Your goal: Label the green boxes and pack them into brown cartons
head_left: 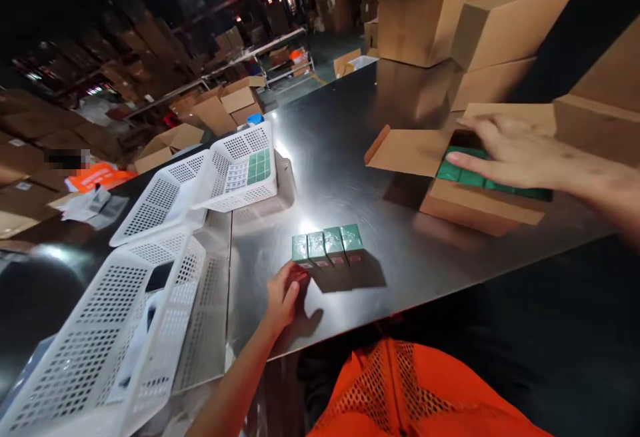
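Several small green boxes (pixel 326 245) stand in a short row on the metal table. My left hand (pixel 283 294) is at the row's left end, thumb apart and fingertips against or just beside the nearest box. Over on the right, my right hand (pixel 525 150) reaches across an open cardboard carton (pixel 483 205). More green boxes (pixel 463 174) lie packed inside it. The right thumb and fingers are spread over these boxes, and the palm hides some of them. No box is lifted in either hand.
White perforated baskets (pixel 100 330) line the left side; a farther basket (pixel 243 164) holds green and white boxes. Large cartons (pixel 413 20) stand at the back right of the metal table (pixel 330 150). A person in an orange vest (pixel 103 176) is at far left.
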The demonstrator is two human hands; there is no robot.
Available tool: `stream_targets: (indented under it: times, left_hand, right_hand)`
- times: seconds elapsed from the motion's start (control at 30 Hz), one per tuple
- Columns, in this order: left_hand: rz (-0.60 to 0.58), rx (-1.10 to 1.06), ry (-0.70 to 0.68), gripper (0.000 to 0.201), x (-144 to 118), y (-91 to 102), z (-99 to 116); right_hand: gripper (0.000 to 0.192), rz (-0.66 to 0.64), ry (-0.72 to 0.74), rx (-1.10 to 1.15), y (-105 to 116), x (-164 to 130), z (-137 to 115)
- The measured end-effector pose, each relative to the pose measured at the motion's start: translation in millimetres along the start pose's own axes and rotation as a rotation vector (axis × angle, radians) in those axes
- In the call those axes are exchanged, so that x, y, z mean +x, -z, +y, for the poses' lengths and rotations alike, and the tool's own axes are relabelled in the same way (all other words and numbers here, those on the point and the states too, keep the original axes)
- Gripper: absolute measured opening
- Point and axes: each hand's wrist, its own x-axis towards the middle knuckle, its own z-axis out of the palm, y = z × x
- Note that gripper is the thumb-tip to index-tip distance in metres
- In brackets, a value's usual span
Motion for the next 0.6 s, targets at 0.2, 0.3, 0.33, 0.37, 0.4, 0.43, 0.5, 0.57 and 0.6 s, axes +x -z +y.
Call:
stream_targets:
  times: [0.2,0.3,0.33,0.37,0.4,0.43,0.5,0.57,0.6]
  left_hand:
    - [-0.148,-0.075,-0.089,0.058,33.9,-51.7,14.6]
    - [-0.195,-0.098,-0.11,0.059,37.9,-65.8,11.7]
    - [-0.204,-0.11,-0.11,0.06,37.4,-67.9,8.8]
    - [-0.21,-0.12,-0.108,0.061,36.4,-68.8,5.4]
    - [-0.213,-0.13,-0.105,0.061,35.2,-68.9,2.0]
    - [-0.216,-0.14,-0.1,0.062,34.1,-68.2,-1.2]
    - [-0.213,-0.162,-0.091,0.062,32.9,-65.7,-6.1]
    - [-0.205,-0.184,-0.076,0.062,33.6,-62.9,-9.3]
    - [-0.204,-0.196,-0.068,0.063,34.4,-61.7,-10.3]
  right_hand:
    - [0.087,-0.164,0.578,0.179,9.1,-36.9,-121.2]
    - [0.098,-0.302,0.588,0.152,-23.6,-45.0,-151.6]
    - [0.095,-0.345,0.558,0.122,-33.6,-46.4,-156.9]
    - [0.09,-0.379,0.528,0.087,-41.5,-47.1,-160.7]
    - [0.082,-0.401,0.501,0.055,-46.7,-47.3,-163.5]
    - [0.075,-0.413,0.485,0.033,-48.9,-47.0,-165.6]
    - [0.065,-0.432,0.477,0.036,-43.2,-45.4,-167.3]
    - [0.064,-0.445,0.464,0.087,-23.4,-44.0,-164.3]
    - [0.065,-0.423,0.443,0.117,-8.3,-43.8,-160.6]
